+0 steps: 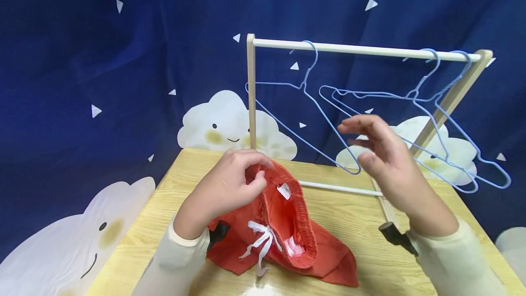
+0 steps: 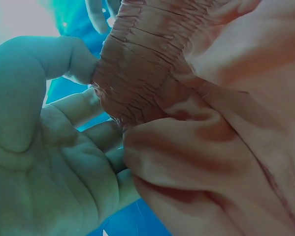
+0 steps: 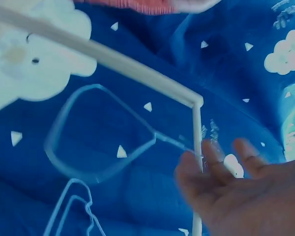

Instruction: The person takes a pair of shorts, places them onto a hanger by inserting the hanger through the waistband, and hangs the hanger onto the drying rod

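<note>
Red drawstring shorts (image 1: pixel 337 259) lie partly on the table, their elastic waistband raised and gaping toward the right. A white drawstring (image 1: pixel 265 236) is tied in a bow at the front, and a white label shows inside. My left hand (image 1: pixel 223 188) pinches the waistband's upper edge; in the left wrist view the thumb and fingers meet at the gathered waistband (image 2: pixel 137 64). My right hand (image 1: pixel 388 163) is raised in the air with bent, spread fingers, holding nothing. It is nearest a blue hanger (image 1: pixel 324 113) hanging from the rack.
A wooden rack with a white rail (image 1: pixel 365 50) stands at the back of the table (image 1: pixel 164 223). Two more blue hangers (image 1: pixel 441 138) hang toward its right end. Behind is a dark blue curtain (image 1: pixel 82 35) with white clouds and triangles.
</note>
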`<state>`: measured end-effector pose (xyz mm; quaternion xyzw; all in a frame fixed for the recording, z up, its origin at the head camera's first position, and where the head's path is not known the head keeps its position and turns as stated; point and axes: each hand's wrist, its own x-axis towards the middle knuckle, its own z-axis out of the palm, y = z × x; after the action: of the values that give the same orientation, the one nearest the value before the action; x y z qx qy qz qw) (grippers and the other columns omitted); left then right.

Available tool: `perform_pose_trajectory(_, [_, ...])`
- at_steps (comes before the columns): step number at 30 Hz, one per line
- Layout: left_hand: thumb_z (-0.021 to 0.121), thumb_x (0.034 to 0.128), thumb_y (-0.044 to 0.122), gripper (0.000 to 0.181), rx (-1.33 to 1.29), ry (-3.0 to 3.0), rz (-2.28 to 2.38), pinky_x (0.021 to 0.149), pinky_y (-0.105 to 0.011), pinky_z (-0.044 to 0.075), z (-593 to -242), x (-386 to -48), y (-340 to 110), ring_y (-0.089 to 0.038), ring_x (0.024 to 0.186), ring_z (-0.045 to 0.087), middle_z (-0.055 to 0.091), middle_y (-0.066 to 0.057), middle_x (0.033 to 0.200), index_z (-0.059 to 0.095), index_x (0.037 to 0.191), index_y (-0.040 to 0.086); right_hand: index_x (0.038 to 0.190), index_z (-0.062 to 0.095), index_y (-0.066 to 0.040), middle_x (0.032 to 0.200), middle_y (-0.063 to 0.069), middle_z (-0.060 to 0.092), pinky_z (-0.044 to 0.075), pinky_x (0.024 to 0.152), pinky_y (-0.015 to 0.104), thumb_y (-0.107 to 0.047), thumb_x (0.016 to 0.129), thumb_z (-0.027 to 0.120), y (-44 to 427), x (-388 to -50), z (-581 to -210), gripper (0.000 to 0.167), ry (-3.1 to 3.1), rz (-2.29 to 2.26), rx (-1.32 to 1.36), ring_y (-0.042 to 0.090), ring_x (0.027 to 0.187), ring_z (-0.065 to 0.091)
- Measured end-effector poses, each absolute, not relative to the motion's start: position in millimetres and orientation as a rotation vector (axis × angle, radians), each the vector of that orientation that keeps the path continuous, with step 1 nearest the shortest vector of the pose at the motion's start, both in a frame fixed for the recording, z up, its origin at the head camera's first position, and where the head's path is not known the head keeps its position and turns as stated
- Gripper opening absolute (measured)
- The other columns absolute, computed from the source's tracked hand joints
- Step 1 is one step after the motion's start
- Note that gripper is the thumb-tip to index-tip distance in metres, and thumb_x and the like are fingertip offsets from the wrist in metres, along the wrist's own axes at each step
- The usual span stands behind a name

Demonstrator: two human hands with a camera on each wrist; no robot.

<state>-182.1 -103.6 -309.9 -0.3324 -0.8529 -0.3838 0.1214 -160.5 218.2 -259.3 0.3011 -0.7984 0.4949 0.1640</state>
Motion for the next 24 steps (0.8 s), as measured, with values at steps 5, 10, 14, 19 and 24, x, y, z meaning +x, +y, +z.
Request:
perform_pose_trajectory(5, [0.061,0.0941,0.007,0.029,-0.993,-2.471,-1.097,0.075,-0.031,0.057,-309.7,-183.5,-101.3,-0.014,0.080,0.061,0.079,0.001,0.109,0.081,0.114,0.011,0.163,0.045,-0.014,0.161,0.015,0.054,0.037,0.130,0.044,-0.045,0.114,0.046,232.3,-199.1,-227.5,0.057,-2.626,1.334,0.643,0.032,0.154,0.047])
perform_pose_trajectory(10, [0.059,0.0943,0.006,0.030,-0.995,-2.478,-1.072,0.080,-0.033,0.057,-311.1,-184.6,-101.3,-0.014,0.082,0.062,0.080,0.000,0.113,0.081,0.114,0.011,0.170,0.031,-0.007,0.167,0.025,0.046,0.030,0.126,0.070,-0.067,0.112,0.028,236.2,-236.3,-227.1,0.083,-2.938,1.459,0.512,0.047,0.156,0.043])
perform_pose_trajectory(14, [0.059,0.0943,0.006,0.030,-0.983,-2.489,-1.069,0.080,-0.033,0.057,-312.0,-185.7,-101.7,-0.014,0.082,0.062,0.079,0.000,0.113,0.081,0.114,0.011,0.170,0.027,-0.003,0.162,0.031,0.050,0.041,0.121,0.069,-0.076,0.108,0.023,230.8,-253.6,-240.5,0.096,-3.048,1.594,0.429,0.049,0.150,0.051])
perform_pose_trajectory(19, [0.060,0.0947,0.006,0.029,-0.964,-2.503,-1.064,0.082,-0.033,0.059,-313.1,-186.8,-101.0,-0.015,0.087,0.065,0.079,0.000,0.114,0.081,0.114,0.010,0.169,0.027,-0.002,0.155,0.032,0.056,0.058,0.103,0.048,-0.083,0.103,0.024,223.9,-261.3,-257.8,0.105,-3.083,1.758,0.414,0.044,0.138,0.064])
perform_pose_trajectory(24, [0.061,0.0949,0.006,0.029,-0.955,-2.511,-1.056,0.086,-0.033,0.060,-313.5,-186.5,-100.6,-0.015,0.093,0.068,0.079,0.000,0.114,0.082,0.114,0.011,0.167,0.026,-0.001,0.137,0.024,0.072,0.063,0.090,0.041,-0.086,0.101,0.027,218.3,-263.8,-268.9,0.108,-3.073,1.921,0.350,0.030,0.113,0.078])
